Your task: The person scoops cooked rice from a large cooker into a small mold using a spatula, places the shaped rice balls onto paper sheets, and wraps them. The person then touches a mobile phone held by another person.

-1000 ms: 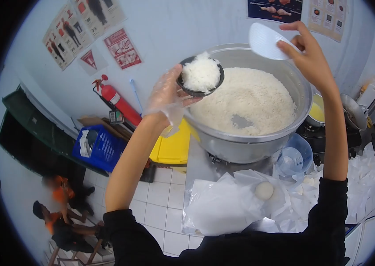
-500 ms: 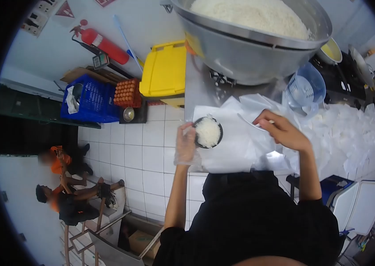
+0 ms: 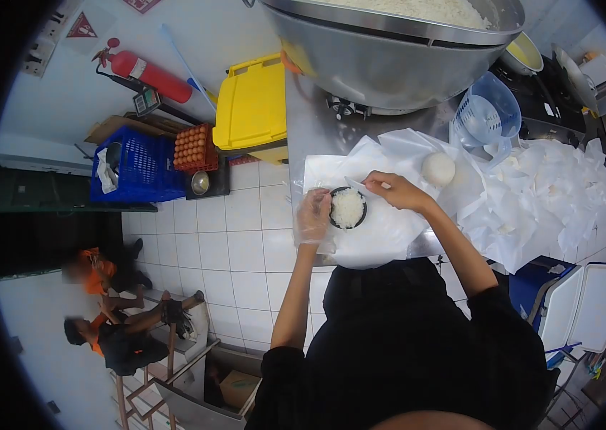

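My left hand (image 3: 313,216), in a clear plastic glove, is closed on the left rim of a small black bowl (image 3: 365,212). White rice (image 3: 348,208) fills the bowl, which rests on white paper sheets (image 3: 382,240). My right hand (image 3: 394,190), bare, pinches a thin white spoon-like utensil (image 3: 354,184) beside the bowl's upper right rim. The utensil's exact shape is too small to make out. A round white mound (image 3: 439,170), perhaps rice, sits on the paper to the right of my right hand.
Behind the paper stands a large metal pot (image 3: 382,61) of rice on a burner. A clear blue plastic jug (image 3: 489,115) is right of it. Loose white sheets (image 3: 539,193) cover the counter's right. A yellow bin (image 3: 251,104) stands left; two people sit at lower left.
My right hand has moved left with the white utensil to the bowl's rim, uncovering the round white mound. My left hand still holds the bowl. The whole view has shifted slightly.
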Demonstrator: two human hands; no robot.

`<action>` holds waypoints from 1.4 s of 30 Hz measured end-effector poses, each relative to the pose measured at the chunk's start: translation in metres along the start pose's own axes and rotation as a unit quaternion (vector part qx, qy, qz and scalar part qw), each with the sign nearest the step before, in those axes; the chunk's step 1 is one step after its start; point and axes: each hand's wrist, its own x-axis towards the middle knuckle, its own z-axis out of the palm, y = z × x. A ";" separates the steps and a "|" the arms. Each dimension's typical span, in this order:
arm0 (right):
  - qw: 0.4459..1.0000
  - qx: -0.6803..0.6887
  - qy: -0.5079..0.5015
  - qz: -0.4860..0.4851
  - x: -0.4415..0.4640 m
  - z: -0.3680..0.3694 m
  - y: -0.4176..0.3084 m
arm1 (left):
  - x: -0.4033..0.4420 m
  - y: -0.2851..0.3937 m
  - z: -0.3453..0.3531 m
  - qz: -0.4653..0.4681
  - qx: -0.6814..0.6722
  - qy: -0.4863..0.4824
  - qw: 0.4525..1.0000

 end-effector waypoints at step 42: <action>0.957 -0.064 0.282 0.015 -0.074 0.032 -0.044 | -0.042 -0.014 -0.021 -0.453 -0.430 -0.159 0.765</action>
